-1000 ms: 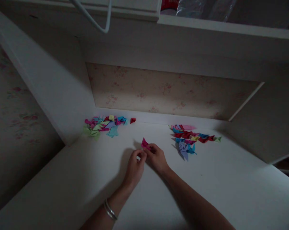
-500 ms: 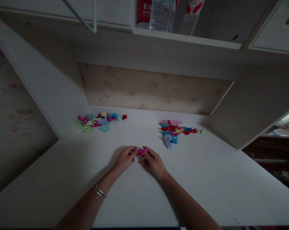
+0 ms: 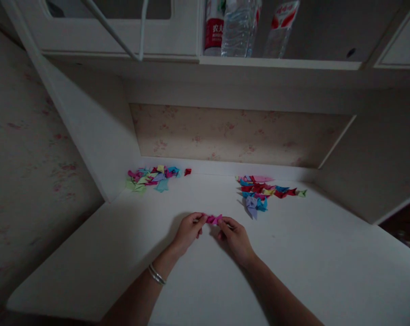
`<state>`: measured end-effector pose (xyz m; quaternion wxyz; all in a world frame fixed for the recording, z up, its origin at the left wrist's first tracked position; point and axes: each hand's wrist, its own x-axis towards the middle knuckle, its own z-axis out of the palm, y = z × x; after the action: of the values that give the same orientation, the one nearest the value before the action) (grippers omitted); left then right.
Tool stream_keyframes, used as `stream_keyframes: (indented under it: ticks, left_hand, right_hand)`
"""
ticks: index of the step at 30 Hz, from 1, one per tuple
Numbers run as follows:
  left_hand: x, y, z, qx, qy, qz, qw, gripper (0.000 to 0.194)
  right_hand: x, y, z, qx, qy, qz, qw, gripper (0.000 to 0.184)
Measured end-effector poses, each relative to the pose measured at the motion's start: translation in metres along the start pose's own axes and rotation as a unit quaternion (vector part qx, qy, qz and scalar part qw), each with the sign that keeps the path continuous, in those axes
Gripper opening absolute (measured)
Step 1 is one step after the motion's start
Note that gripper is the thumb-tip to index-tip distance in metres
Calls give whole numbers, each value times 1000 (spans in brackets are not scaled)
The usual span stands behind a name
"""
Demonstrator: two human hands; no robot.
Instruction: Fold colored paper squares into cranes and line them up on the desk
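Note:
A small bright pink piece of folded paper [image 3: 212, 220] is stretched between my two hands, just over the white desk [image 3: 205, 280]. My left hand [image 3: 189, 232] pinches its left end between thumb and fingers. The right end sits in the pinch of my right hand [image 3: 236, 240]. Behind my left hand lies a pile of coloured folded papers [image 3: 150, 178], with a single red folded paper [image 3: 188, 172] beside it. Behind my right hand are several folded paper pieces [image 3: 259, 190] in rows, a lilac one [image 3: 251, 206] at their front.
A white shelf [image 3: 279, 64] overhangs the desk, holding clear plastic bottles [image 3: 239, 31] and a red-labelled bottle [image 3: 214, 31]. A white side panel [image 3: 89, 127] stands at the left. Floral wallpaper [image 3: 232, 136] covers the back.
The camera view has shifted, so everything sits further right and a little lower. Both hands still hold the pink paper, and more of its right part now shows between them.

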<state>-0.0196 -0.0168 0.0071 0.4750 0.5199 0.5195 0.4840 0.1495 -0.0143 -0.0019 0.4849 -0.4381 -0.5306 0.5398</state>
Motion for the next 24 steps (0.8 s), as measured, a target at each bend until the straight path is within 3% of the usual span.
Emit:
stream_keyframes:
  ticks: [6, 24]
  left_hand:
    - [0, -2, -1, 8, -19, 3, 1000, 49]
    - [0, -2, -1, 25, -2, 7, 1000, 40]
  right_hand:
    - [2, 3, -1, 16, 8, -9, 1000, 38]
    - [0, 3, 1, 11, 25, -10, 1000, 41]
